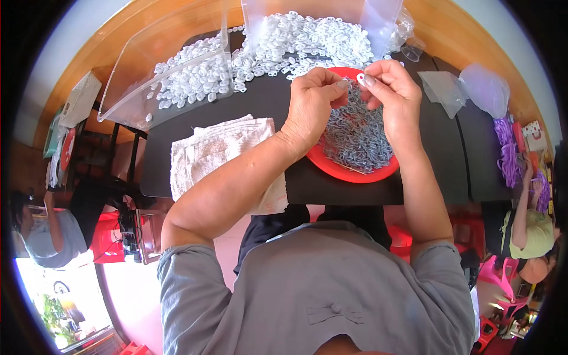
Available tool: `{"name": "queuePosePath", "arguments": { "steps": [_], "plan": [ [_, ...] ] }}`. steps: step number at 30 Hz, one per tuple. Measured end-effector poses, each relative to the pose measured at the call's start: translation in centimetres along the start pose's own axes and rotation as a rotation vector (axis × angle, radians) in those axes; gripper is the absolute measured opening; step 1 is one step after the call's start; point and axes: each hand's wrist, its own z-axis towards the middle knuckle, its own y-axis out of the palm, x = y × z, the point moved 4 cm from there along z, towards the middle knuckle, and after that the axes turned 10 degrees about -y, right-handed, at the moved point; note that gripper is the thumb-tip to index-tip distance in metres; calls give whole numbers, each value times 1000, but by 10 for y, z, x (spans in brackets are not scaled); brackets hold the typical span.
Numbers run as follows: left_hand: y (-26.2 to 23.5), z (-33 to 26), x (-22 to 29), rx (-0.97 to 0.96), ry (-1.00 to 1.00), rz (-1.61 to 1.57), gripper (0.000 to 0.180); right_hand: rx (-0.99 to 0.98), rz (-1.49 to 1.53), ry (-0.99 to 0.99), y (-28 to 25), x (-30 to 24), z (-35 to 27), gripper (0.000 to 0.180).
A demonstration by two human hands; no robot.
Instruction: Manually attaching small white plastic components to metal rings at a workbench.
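Observation:
Over the far part of a red basin (350, 176), both my hands are raised close together. My right hand (395, 97) pinches a small white oval piece with a hole (361, 77) between thumb and fingertips. My left hand (315, 100) is closed in a pinch just left of it; anything between its fingertips is too small to make out. Below my hands the basin holds a heap of small thin grey-blue pieces (358, 139). Beyond it lies a big pile of the white oval pieces (313, 36).
A clear plastic bin (133, 89) lies at the far left with more white pieces (192, 74) in it. A folded white cloth (219, 148) is by my left forearm. At the right are clear plastic bags (486, 89) and purple cords (506, 151). Other people sit at both sides.

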Motion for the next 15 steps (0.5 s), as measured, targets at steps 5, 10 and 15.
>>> {"name": "queuePosePath", "arguments": {
  "steps": [5, 10, 15],
  "plan": [
    [1, 1, -2, -46, -32, 102, 13, -69, -149, -46, 0, -1, 0, 10],
    [-1, 0, -2, -17, -45, 113, 13, -138, -283, -136, 5, -3, -1, 9],
    [1, 0, -1, -4, -30, 73, 10, -186, -322, -230, 8, 0, -1, 5]
  ]
}}
